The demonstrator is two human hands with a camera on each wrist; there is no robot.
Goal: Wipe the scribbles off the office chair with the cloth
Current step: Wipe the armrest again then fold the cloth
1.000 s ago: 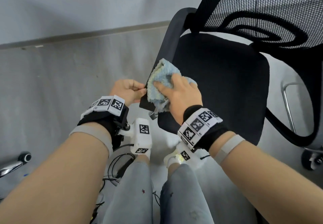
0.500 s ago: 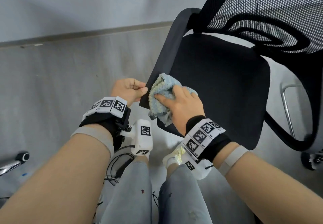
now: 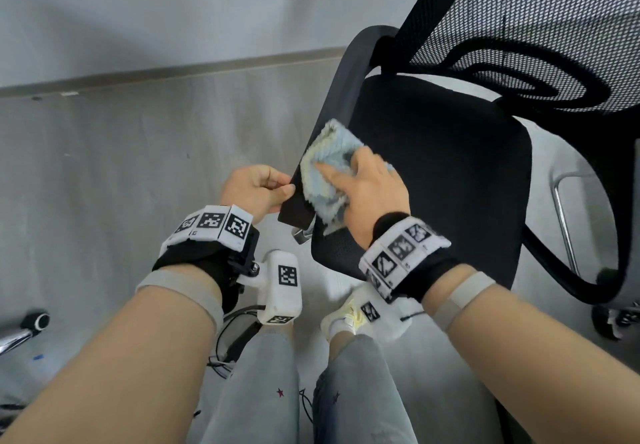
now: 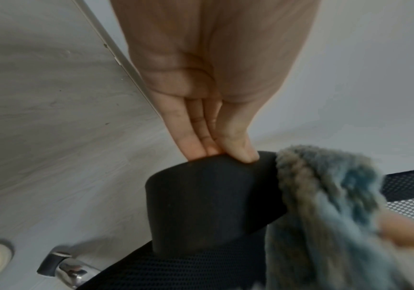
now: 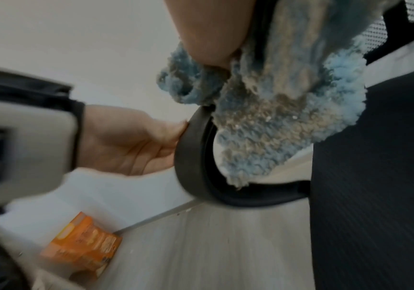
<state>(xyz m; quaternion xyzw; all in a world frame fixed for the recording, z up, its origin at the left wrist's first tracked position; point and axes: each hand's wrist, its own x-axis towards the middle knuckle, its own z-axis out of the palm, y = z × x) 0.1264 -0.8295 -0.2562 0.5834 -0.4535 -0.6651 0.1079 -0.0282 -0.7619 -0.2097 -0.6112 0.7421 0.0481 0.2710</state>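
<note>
Head view: one office chair (image 3: 450, 180), one cloth (image 3: 329, 173) pressed on its left armrest (image 3: 301, 201) by right hand (image 3: 367, 194), fingers flat; left hand (image 3: 256, 189) pinches the armrest end. Risk: chair rolls if that pinch slips. Left wrist: thumb and fingers (image 4: 193, 141) clamped on armrest; scribbles not visible. Right wrist: one orange box (image 5: 84, 243) on floor; loose cloth corner may miss marks.
</note>
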